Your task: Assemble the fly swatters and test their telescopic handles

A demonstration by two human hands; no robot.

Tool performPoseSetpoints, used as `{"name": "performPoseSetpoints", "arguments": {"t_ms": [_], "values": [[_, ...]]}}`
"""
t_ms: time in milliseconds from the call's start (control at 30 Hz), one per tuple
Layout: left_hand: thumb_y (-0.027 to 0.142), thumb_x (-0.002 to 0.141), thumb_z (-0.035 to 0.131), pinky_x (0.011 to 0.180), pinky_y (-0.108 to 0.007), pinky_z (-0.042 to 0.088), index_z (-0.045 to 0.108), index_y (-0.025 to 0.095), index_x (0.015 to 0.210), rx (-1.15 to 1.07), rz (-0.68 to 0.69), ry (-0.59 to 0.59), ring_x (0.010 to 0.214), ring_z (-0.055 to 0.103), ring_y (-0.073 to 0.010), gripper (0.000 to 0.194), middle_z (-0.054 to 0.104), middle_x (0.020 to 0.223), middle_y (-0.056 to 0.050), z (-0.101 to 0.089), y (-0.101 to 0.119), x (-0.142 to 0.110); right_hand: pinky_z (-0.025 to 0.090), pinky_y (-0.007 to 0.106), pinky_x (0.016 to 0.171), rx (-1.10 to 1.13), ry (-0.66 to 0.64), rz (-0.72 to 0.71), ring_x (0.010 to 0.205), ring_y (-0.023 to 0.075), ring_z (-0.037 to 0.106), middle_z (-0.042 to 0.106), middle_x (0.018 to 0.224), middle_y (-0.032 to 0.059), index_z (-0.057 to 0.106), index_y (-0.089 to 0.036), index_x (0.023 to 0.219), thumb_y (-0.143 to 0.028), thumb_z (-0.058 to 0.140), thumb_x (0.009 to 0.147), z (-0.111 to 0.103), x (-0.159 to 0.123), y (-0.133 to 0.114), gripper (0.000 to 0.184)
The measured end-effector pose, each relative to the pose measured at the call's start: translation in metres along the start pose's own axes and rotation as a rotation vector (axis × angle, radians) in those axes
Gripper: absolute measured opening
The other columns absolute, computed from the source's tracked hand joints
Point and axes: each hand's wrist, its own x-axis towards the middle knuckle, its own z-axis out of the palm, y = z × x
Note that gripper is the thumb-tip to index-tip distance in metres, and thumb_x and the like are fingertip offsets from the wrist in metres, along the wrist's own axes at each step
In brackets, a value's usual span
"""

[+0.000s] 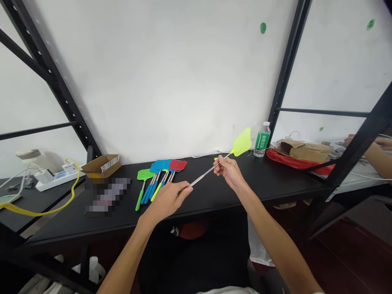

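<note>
The raised fly swatter (241, 141) has a bright yellow-green head with a net of tiny holes and a shiny silver stick. The swatters (161, 166) lying on the black table (284, 175) have green, blue and red heads, with green, blue and yellow grips. The water bottle (262, 139) has a green label. The white wall (153, 73) has green spots. The bag (294, 163) looks red, I think.

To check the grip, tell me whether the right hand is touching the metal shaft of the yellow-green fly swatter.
Touching: the head view shows the right hand closed around the metal shaft of the yellow-green fly swatter.
</note>
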Motion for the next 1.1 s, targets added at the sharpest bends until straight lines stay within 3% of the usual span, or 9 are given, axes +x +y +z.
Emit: {"name": "performPoseSetpoints", "arguments": {"t_ms": [333,633,933,1033,1100], "values": [[0.047,0.098,0.038,0.057,-0.028,0.021,0.050,0.021,0.070,0.013,0.005,0.012,0.054,0.039,-0.0151,0.040,0.042,0.058,0.003,-0.008,-0.008,-0.002,0.040,0.023,0.046,0.012,0.091,0.001,0.050,0.0122,0.057,0.058,0.053,0.0013,0.068,-0.015,0.068,-0.059,0.078,0.070,-0.013,0.007,-0.003,0.045],[0.050,0.099,0.035,0.059,-0.027,0.024,0.051,0.022,0.072,0.069,-0.020,-0.046,0.057,0.042,-0.0153,0.042,0.044,0.060,0.003,-0.014,-0.021,-0.004,0.040,0.022,0.046,0.031,0.134,-0.003,0.049,0.0112,0.056,0.058,0.052,0.0007,0.068,-0.014,0.068,-0.060,0.079,0.068,-0.018,0.009,-0.003,0.047],[0.050,0.098,0.037,0.062,-0.027,0.030,0.067,0.028,0.098,0.166,-0.086,0.024,0.063,0.054,-0.0200,0.037,0.058,0.062,0.001,-0.017,-0.014,-0.007,0.041,0.023,0.047,0.008,0.117,-0.059,0.051,0.0116,0.057,0.058,0.056,0.0008,0.069,-0.015,0.072,-0.066,0.075,0.069,-0.013,0.001,-0.016,0.051],[0.047,0.097,0.042,0.068,-0.029,0.037,0.068,0.027,0.109,0.189,-0.068,0.114,0.073,0.060,-0.0217,0.034,0.066,0.075,-0.002,-0.016,-0.013,-0.006,0.041,0.024,0.047,0.020,0.148,-0.069,0.051,0.0116,0.057,0.056,0.056,-0.0001,0.068,-0.016,0.072,-0.066,0.075,0.070,-0.012,0.002,-0.014,0.050],[0.041,0.096,0.046,0.080,-0.032,0.042,0.068,0.025,0.112,0.213,-0.012,0.274,0.090,0.063,-0.0239,0.031,0.071,0.095,-0.006,-0.014,-0.011,-0.006,0.040,0.024,0.046,0.029,0.195,-0.085,0.051,0.0117,0.056,0.054,0.055,-0.0010,0.066,-0.017,0.072,-0.064,0.075,0.071,-0.012,0.003,-0.012,0.047]]}}
